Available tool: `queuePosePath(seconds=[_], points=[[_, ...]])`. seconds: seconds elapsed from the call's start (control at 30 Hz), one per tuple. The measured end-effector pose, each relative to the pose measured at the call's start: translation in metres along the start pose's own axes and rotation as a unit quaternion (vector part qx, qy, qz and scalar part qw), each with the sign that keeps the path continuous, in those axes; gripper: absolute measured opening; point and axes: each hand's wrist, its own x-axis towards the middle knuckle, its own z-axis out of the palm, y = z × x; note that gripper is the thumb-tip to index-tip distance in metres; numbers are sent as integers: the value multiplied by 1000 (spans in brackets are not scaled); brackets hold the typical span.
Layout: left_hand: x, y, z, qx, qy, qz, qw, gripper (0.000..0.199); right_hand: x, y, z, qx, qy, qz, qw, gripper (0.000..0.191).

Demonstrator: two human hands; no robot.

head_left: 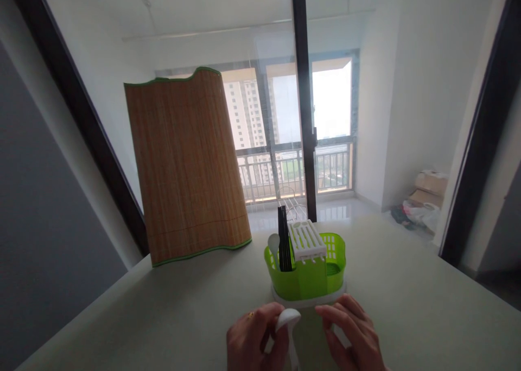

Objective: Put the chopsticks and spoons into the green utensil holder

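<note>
At the bottom middle, my left hand [257,336] pinches a white spoon [290,319] by its bowl, with the handle pointing down. Apart from the spoon, to its right, my right hand [353,333] is half curled with thumb and forefinger separated; I see nothing held in it. Just beyond both hands stands a bright green cutlery holder [311,281] on a white base. Black chopsticks [284,241] and another pale spoon [274,247] stand upright in its left compartment. A white slotted rack [308,242] with small hooks tops the middle.
The holder stands on a pale table [195,311]. Behind it to the left, a curled bamboo mat [187,170] with green edging stands upright. Past the table are a dark-framed glass door [304,100] and bags with cardboard [425,203] on the floor at right.
</note>
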Motion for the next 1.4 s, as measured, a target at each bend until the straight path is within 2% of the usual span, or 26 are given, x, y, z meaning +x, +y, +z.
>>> queuePosePath(seconds=[0.1,0.2,0.3,0.43,0.6,0.8,1.03,1.1,1.17,1.23,1.3,1.33,1.4], points=[[40,-6,-22,50,86,-50,994,16,2,-1,-4,-6,4,24,1000,34],[83,-19,-29,87,144,-86,982,23,3,-2,-5,-7,10,35,999,34],[113,-37,-17,93,113,-99,984,25,4,0,-3,-11,11,30,999,32],[124,-61,14,124,5,-113,986,23,1,6,1,-25,7,18,1000,30],[110,-80,47,177,-112,-121,970,20,-4,10,3,-25,-4,24,999,29],[96,-87,63,182,-196,-141,953,26,-5,13,3,-23,-16,32,999,29],[98,-93,65,164,-219,-173,946,47,-14,20,8,-26,-27,61,997,24],[97,-92,61,148,-198,-175,953,47,-16,25,8,-31,-32,81,996,19],[90,-88,54,125,-141,-178,966,43,-15,34,4,-51,-60,124,989,15],[73,-82,46,89,-70,-191,975,37,-14,47,-4,-86,-116,207,968,18],[45,-74,39,44,-43,-207,976,29,-13,61,-14,-118,-192,315,922,21],[29,-70,37,21,-57,-215,975,26,-14,67,-19,-122,-231,355,898,22],[-4,-61,36,-18,-130,-226,965,22,-15,77,-28,-97,-294,401,863,26]])
